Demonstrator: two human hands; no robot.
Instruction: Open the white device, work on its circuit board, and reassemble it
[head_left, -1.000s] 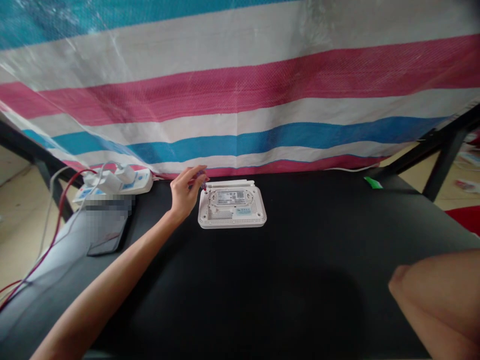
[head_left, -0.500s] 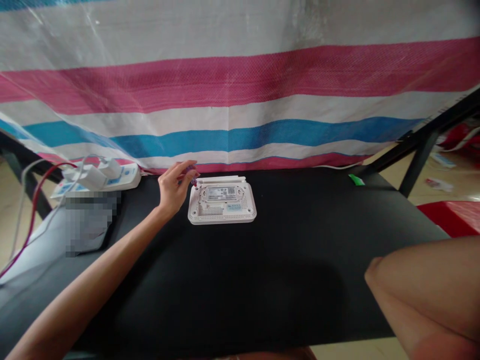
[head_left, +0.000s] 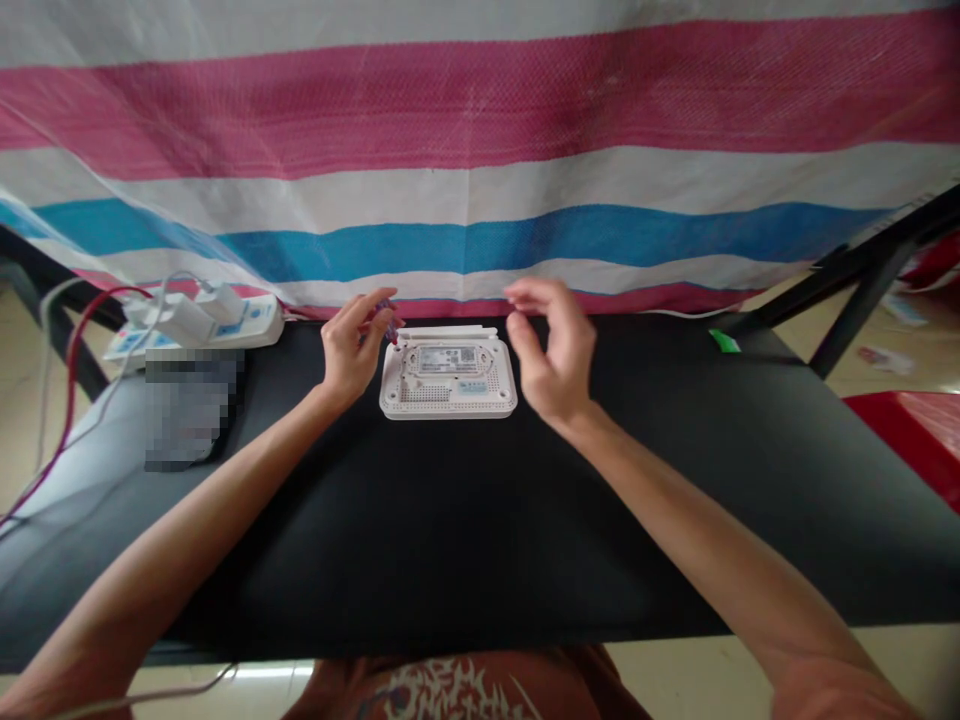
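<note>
A white router [head_left: 450,404] lies label side up on the black table, with screw holes at its corners. My left hand [head_left: 349,345] is closed around the purple see-through handle of a small screwdriver [head_left: 386,311]. The tool's lower end meets the router's far left corner, by a screw hole; the shaft is barely visible. To the router's right, my right hand [head_left: 556,350] hovers with its fingers curved and thumb apart, slightly blurred. I see nothing in it.
A white power strip [head_left: 259,325] with plugged-in chargers and cables stands at the back left. In front of it lies a dark, pixelated flat object [head_left: 195,410]. A green scrap [head_left: 724,341] is at the back right. A striped sheet [head_left: 465,240] hangs behind the black table [head_left: 450,540].
My right hand has come from the right near my knee to beside the router. My left hand keeps the screwdriver at the same corner. The view has tilted downward.
</note>
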